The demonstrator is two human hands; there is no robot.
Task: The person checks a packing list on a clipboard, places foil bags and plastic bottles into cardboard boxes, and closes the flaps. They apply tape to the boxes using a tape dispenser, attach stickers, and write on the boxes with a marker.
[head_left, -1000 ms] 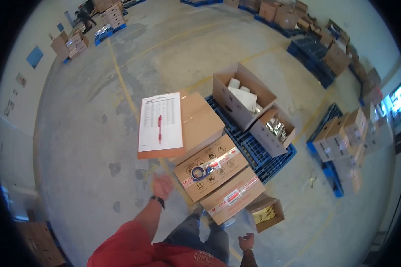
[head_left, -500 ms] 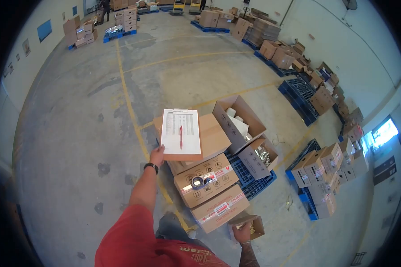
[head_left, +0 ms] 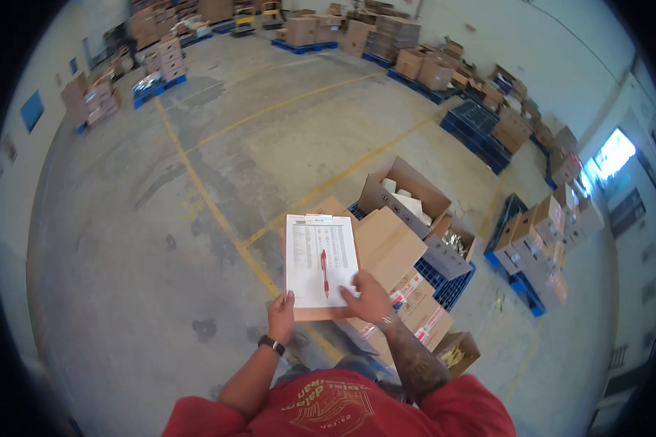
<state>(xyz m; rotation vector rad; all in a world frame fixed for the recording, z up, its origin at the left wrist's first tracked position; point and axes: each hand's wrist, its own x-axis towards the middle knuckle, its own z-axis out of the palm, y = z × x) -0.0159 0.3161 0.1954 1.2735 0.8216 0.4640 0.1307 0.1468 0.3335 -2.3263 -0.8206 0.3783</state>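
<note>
My left hand (head_left: 281,318) grips the lower left corner of a brown clipboard (head_left: 315,315), its thumb on the front. Printed sheets (head_left: 304,273) lie under the metal clip (head_left: 318,218), and a red pen (head_left: 324,274) rests lengthwise on the paper. At the clipboard's lower right edge is my right hand (head_left: 370,297), thumb and fingers apart over the paper's margin, just right of the pen. I see nothing held in it. Behind and right of the clipboard are closed cartons (head_left: 388,247), partly covered by my right hand and forearm.
Two open cartons (head_left: 404,197) with white and silvery items stand on a blue pallet (head_left: 455,288). A small open box (head_left: 459,353) with yellowish contents sits by my right elbow. Stacked cartons (head_left: 536,233) stand on another pallet at right. Yellow lines (head_left: 204,193) mark the concrete floor.
My right hand has left the small open box and come up to the clipboard's right edge. The clipboard, in my left hand, sits lower and further right in view. The camera view has shifted.
</note>
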